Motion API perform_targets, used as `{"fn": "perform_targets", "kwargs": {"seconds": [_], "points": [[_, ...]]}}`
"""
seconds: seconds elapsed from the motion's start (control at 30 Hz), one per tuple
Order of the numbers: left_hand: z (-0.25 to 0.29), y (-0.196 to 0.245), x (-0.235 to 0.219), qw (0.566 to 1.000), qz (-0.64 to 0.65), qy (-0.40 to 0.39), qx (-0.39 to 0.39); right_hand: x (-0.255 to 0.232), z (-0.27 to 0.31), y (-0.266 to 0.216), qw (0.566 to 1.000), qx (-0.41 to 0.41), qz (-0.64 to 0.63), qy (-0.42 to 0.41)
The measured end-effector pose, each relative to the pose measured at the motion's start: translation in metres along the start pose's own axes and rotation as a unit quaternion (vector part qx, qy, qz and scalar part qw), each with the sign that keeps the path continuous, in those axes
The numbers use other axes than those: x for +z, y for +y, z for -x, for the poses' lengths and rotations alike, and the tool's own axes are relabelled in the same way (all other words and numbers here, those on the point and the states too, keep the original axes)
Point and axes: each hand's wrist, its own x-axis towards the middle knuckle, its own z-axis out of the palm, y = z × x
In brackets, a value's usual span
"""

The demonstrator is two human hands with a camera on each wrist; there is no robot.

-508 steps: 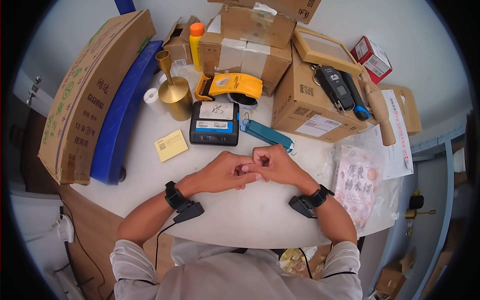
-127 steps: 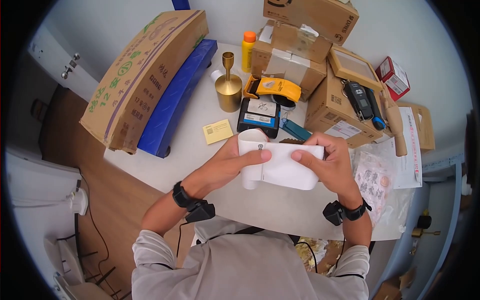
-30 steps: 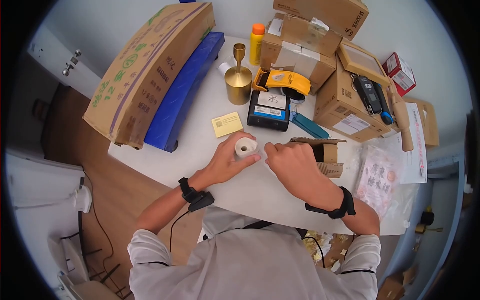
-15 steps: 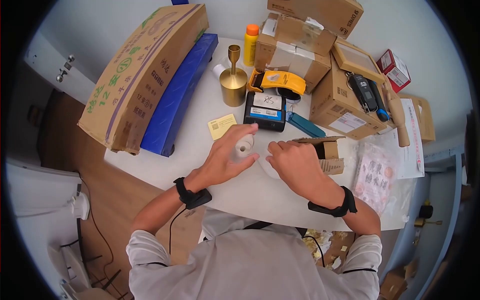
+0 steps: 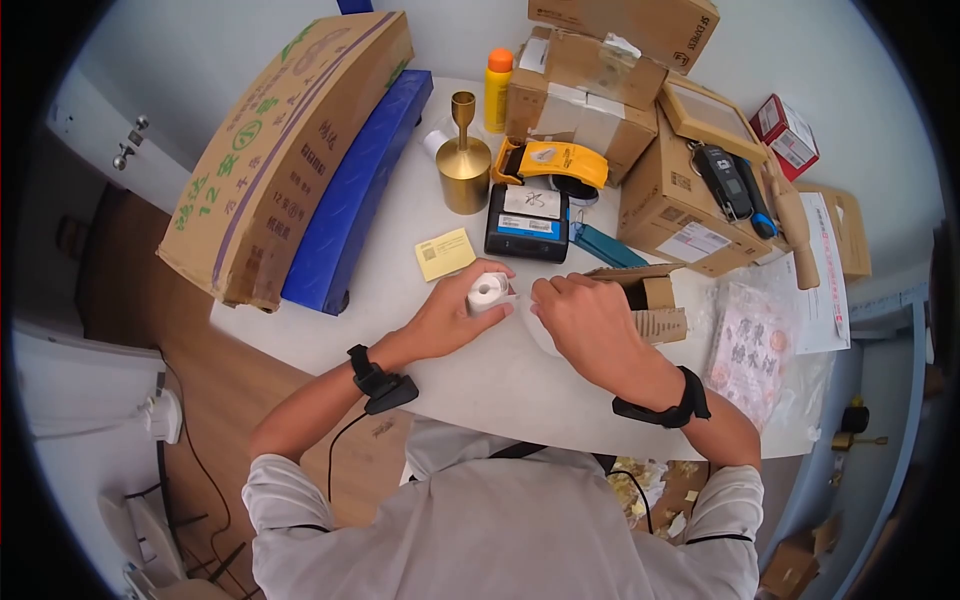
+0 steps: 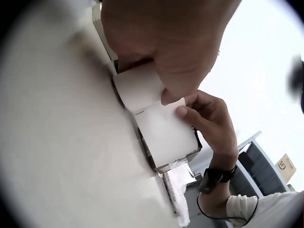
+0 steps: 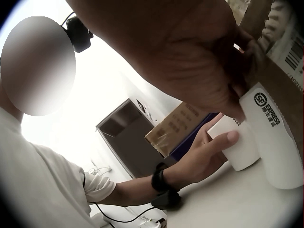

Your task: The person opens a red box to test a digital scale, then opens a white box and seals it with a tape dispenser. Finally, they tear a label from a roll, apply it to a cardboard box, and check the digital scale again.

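Observation:
My left hand (image 5: pixel 440 318) grips a white roll of SF Express labels (image 5: pixel 489 289), thumb and fingers curled round its side with the hollow core facing up. A loose label strip (image 7: pixel 275 156) runs off the roll toward the right. My right hand (image 5: pixel 590 325) pinches the strip's free end, thumb on the paper in the left wrist view. Just beyond the hands stands a black label printer (image 5: pixel 527 222) with a blue-and-white label on it. A small open cardboard box (image 5: pixel 660 322) sits right behind my right hand, which partly hides it.
A yellow pad of notes (image 5: pixel 445 255), a brass vessel (image 5: pixel 464 178), a yellow tape dispenser (image 5: pixel 560 160) and a teal bar-shaped item (image 5: pixel 605 246) lie around the printer. Stacked cartons (image 5: pixel 590 115) stand behind. A long carton (image 5: pixel 290 160) is at left, a plastic-wrapped pack (image 5: pixel 750 345) at right.
Empty hands at first, then a strip stretched flat between both hands. Now the roll stands core up in the left hand, whose fingers loosened briefly and closed again. The small open box has appeared.

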Motion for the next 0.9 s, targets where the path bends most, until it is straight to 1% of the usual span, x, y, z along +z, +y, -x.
{"fn": "perform_targets", "kwargs": {"seconds": [0.03,0.07,0.1,0.13,0.17,0.2,0.27,0.33,0.37,0.4,0.47,0.5,0.53,0.57,0.63,0.67,0.73,0.77,0.8,0.83,0.87,0.9], "points": [[-0.005,-0.001,-0.002,0.999,-0.007,-0.019,-0.046,-0.005,-0.001,0.001,0.999,0.015,-0.039,-0.001],[-0.008,0.004,-0.003,0.999,-0.007,-0.022,-0.044,-0.011,-0.002,0.002,0.996,0.030,-0.079,-0.003],[-0.010,0.014,-0.005,0.999,0.033,-0.005,-0.024,-0.020,-0.003,0.003,0.996,0.032,-0.078,-0.003],[-0.011,0.023,-0.007,0.997,0.072,0.013,-0.006,-0.033,-0.004,0.004,0.990,0.043,-0.132,-0.009],[-0.012,0.031,-0.009,0.997,0.072,0.012,-0.007,-0.042,-0.005,0.005,0.981,0.053,-0.185,-0.015],[-0.015,0.039,-0.011,0.997,0.082,0.009,-0.004,-0.047,-0.004,0.007,0.981,0.053,-0.186,-0.015],[-0.018,0.056,-0.010,0.996,0.091,0.004,-0.001,-0.054,-0.003,0.011,0.960,0.034,-0.275,-0.030],[-0.020,0.071,-0.007,0.994,0.101,0.020,-0.037,-0.061,-0.004,0.012,0.955,0.026,-0.291,-0.043],[-0.020,0.075,-0.005,0.994,0.101,0.019,-0.037,-0.063,-0.004,0.013,0.950,0.017,-0.307,-0.057],[-0.020,0.077,-0.003,0.993,0.104,0.020,-0.042,-0.062,-0.004,0.014,0.950,0.018,-0.307,-0.057],[-0.022,0.082,0.001,0.993,0.108,0.019,-0.047,-0.059,-0.004,0.015,0.933,0.003,-0.357,-0.053],[-0.024,0.084,0.002,0.995,0.094,0.026,-0.015,-0.057,-0.003,0.015,0.932,0.004,-0.358,-0.052],[-0.024,0.086,0.002,0.996,0.081,0.034,0.017,-0.055,-0.004,0.016,0.924,0.001,-0.382,-0.029],[-0.024,0.089,0.003,0.996,0.080,0.033,0.017,-0.053,-0.004,0.017,0.914,-0.001,-0.405,-0.006],[-0.025,0.092,0.004,0.995,0.094,0.017,-0.025,-0.049,-0.002,0.022,0.913,-0.010,-0.409,-0.004],[-0.026,0.091,0.003,0.995,0.094,0.016,-0.024,-0.048,-0.001,0.025,0.911,-0.018,-0.412,-0.004],[-0.027,0.089,0.001,0.998,0.060,-0.023,-0.006,-0.047,0.002,0.026,0.910,-0.024,-0.414,-0.008],[-0.027,0.089,0.001,0.998,0.060,-0.023,-0.006,-0.046,0.003,0.027,0.909,-0.029,-0.416,-0.012],[-0.027,0.089,0.002,0.995,0.092,-0.027,-0.014,-0.046,0.003,0.027,0.909,-0.029,-0.416,-0.012],[-0.027,0.090,0.003,0.992,0.124,-0.032,-0.021,-0.046,0.003,0.027,0.899,-0.033,-0.436,-0.011],[-0.026,0.092,0.004,0.992,0.124,-0.033,-0.021,-0.046,0.004,0.028,0.889,-0.037,-0.456,-0.009],[-0.024,0.096,0.005,0.987,0.157,-0.020,-0.019,-0.045,0.005,0.026,0.890,-0.037,-0.455,-0.009]]}}
